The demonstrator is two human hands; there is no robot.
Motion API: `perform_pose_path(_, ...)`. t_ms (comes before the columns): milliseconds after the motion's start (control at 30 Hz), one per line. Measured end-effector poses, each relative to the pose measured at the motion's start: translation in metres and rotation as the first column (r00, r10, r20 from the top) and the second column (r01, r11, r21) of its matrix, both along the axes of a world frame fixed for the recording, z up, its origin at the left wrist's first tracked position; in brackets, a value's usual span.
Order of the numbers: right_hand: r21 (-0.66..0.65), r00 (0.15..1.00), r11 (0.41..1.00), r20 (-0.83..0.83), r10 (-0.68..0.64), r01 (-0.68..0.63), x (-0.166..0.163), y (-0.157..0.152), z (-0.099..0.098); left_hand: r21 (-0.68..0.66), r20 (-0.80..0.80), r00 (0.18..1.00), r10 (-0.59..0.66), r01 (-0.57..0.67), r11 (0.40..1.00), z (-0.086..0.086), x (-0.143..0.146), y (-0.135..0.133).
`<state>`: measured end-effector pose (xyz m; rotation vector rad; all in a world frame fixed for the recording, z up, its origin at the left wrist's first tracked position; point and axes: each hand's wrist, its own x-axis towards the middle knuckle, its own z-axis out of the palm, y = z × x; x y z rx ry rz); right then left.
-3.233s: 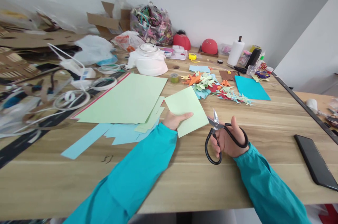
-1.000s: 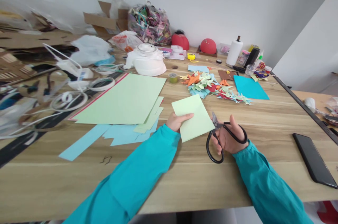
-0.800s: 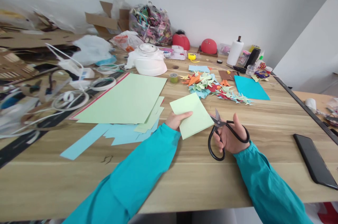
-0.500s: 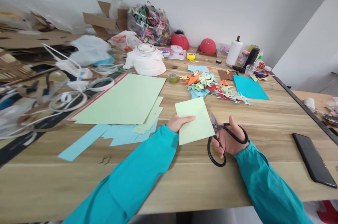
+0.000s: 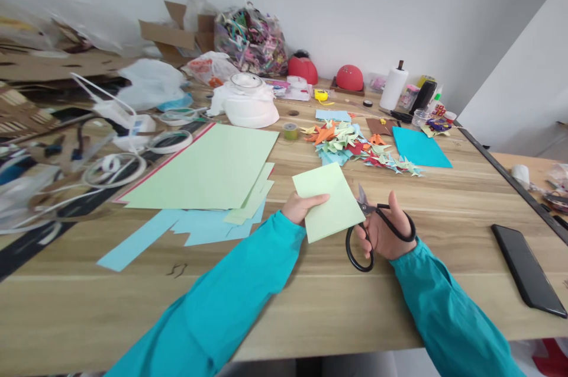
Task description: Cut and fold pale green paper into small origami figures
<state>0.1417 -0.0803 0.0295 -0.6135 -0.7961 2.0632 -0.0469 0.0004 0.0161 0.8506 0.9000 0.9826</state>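
Nearest to the camera, two turquoise sleeves reach over the wooden table (image 5: 310, 306). The left hand (image 5: 298, 207) pinches a small green sheet (image 5: 331, 202) at its left edge, thumb on top and the other fingers hidden under the paper, so the sheet is raised a little above the table. Just to its right, the right hand (image 5: 386, 234) is closed through the loops of black scissors (image 5: 366, 209), and the blades stand slightly apart at the right edge of the sheet. I think the sheet, held on one side only, could bend at the blades and the cut could go crooked. The hidden fingers under it could also come too close. A phone (image 5: 528, 270) lies well to the right. Farther away are a big green sheet (image 5: 208, 167), blue scraps (image 5: 177, 232) and a pile of folded paper shapes (image 5: 355, 146).
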Motion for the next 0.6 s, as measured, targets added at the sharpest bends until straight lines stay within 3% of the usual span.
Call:
perform_pose_path(333,0.02,0.991,0.991,0.01,-0.132,0.131,-0.009,-0.003,0.003,-0.012,0.033,0.997,0.067,-0.067,0.998,0.003,0.003,-0.002)
perform_pose_path(600,0.021,0.998,0.998,-0.033,0.051,-0.051,0.002,-0.002,-0.001,-0.031,0.023,0.996,-0.089,0.09,0.996,0.0,0.0,-0.003)
